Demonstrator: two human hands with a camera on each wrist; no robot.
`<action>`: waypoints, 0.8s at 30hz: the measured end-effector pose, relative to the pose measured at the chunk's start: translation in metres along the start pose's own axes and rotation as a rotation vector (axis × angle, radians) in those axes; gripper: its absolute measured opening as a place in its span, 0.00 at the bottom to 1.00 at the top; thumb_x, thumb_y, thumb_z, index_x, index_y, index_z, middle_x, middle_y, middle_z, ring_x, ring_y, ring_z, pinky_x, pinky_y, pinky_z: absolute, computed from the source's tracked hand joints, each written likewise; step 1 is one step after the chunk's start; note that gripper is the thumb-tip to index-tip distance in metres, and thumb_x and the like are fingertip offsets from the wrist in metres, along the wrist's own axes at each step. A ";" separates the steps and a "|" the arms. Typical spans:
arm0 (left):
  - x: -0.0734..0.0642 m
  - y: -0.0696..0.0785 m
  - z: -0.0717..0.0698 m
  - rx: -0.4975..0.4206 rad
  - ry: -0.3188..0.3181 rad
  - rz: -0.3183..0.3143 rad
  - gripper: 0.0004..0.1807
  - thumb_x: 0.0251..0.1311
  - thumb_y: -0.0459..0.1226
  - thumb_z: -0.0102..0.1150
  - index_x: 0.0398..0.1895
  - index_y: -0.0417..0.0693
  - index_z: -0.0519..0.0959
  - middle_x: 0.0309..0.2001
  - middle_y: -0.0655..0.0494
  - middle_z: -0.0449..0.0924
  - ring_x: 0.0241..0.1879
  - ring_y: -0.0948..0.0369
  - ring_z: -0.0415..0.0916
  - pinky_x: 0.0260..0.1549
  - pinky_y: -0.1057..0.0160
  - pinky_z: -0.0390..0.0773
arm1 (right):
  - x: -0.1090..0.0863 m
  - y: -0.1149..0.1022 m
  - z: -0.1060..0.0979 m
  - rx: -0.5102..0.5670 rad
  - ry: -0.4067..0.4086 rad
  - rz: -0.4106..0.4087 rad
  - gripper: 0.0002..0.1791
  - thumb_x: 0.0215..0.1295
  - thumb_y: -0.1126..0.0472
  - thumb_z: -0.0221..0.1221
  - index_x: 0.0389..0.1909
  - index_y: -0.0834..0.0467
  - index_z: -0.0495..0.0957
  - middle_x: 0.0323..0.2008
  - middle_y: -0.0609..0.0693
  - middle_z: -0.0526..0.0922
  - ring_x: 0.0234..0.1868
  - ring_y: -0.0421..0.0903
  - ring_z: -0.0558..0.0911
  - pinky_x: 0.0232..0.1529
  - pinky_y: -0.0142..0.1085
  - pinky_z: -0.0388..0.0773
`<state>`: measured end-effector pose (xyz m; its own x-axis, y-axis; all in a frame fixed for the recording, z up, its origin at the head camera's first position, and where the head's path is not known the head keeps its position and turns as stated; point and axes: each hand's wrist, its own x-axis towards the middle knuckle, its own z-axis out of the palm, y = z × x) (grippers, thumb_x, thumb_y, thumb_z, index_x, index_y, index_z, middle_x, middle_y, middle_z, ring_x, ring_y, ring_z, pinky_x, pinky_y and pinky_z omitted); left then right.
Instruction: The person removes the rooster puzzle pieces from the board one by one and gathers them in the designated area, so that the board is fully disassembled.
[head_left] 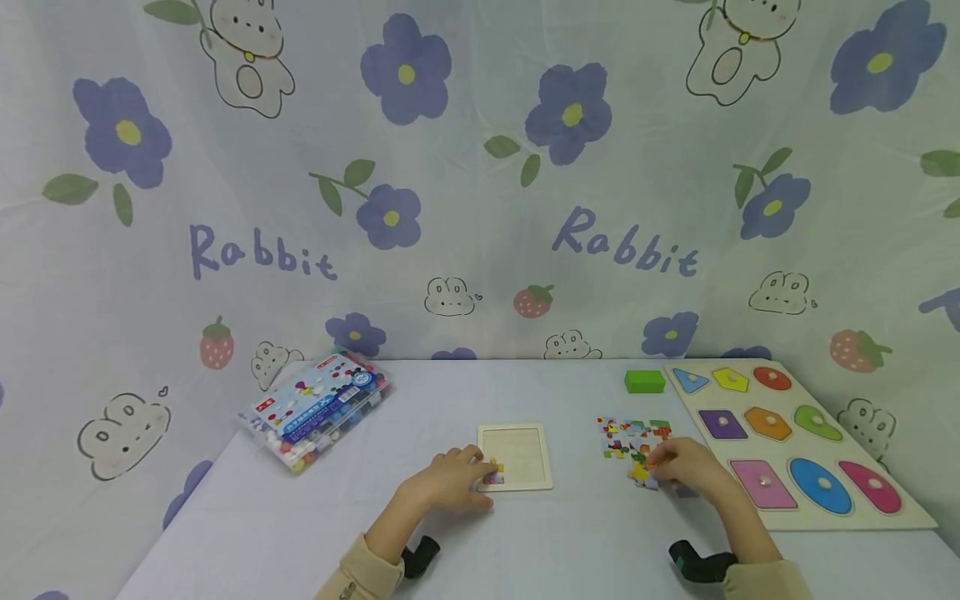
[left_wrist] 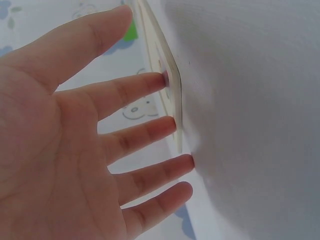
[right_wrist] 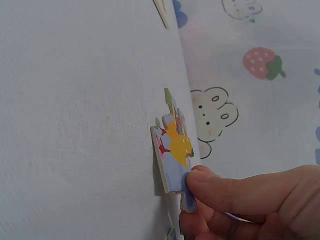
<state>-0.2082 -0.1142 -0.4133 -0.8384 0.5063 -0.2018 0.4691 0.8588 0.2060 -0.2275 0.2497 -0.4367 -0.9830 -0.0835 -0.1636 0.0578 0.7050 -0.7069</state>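
My left hand lies over the left edge of a small wooden puzzle tray, its fingers spread and fairly straight. In the left wrist view, fingertips touch the tray's rim. A few joined puzzle pieces sit in the tray's lower left corner, partly under those fingers. Between thumb and fingers, my right hand pinches a jigsaw piece with a yellow bird on pale blue, tilted up from the table. Several other colourful jigsaw pieces lie just beyond the right hand; the hand hides some.
A shape board with knobbed coloured shapes lies at the right, near the right forearm. Behind the loose pieces is a green block. At the back left stands a clear plastic case of colourful items. A patterned curtain hangs behind the table.
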 end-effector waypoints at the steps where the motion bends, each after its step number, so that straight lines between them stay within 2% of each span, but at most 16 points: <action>1: 0.000 0.000 0.000 -0.002 -0.001 -0.001 0.29 0.54 0.52 0.60 0.59 0.52 0.73 0.56 0.49 0.68 0.54 0.50 0.66 0.51 0.49 0.66 | 0.000 0.000 0.001 -0.011 0.009 0.001 0.06 0.53 0.68 0.61 0.32 0.65 0.78 0.27 0.50 0.78 0.28 0.44 0.73 0.27 0.36 0.72; 9: -0.001 0.000 0.000 -0.017 -0.004 -0.002 0.29 0.54 0.51 0.61 0.59 0.52 0.73 0.55 0.49 0.69 0.54 0.50 0.66 0.51 0.49 0.66 | -0.001 -0.005 0.005 -0.076 0.055 -0.009 0.04 0.50 0.68 0.61 0.29 0.64 0.79 0.24 0.49 0.77 0.25 0.44 0.72 0.25 0.35 0.70; 17: -0.001 0.000 -0.001 -0.015 0.004 0.004 0.29 0.53 0.51 0.61 0.59 0.52 0.73 0.55 0.49 0.69 0.54 0.49 0.67 0.51 0.48 0.66 | -0.002 -0.005 0.005 -0.132 0.096 -0.031 0.06 0.50 0.64 0.64 0.29 0.61 0.78 0.24 0.48 0.76 0.27 0.45 0.72 0.27 0.36 0.67; 24: -0.001 -0.001 0.000 -0.013 0.012 0.009 0.29 0.53 0.51 0.61 0.58 0.51 0.73 0.54 0.49 0.69 0.53 0.49 0.67 0.50 0.48 0.67 | 0.001 -0.007 0.007 -0.071 0.150 -0.061 0.09 0.54 0.63 0.62 0.36 0.63 0.79 0.29 0.50 0.79 0.33 0.46 0.75 0.32 0.37 0.71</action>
<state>-0.2080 -0.1152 -0.4132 -0.8375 0.5128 -0.1888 0.4728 0.8532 0.2204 -0.2281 0.2398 -0.4366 -0.9996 -0.0260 -0.0137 -0.0104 0.7500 -0.6613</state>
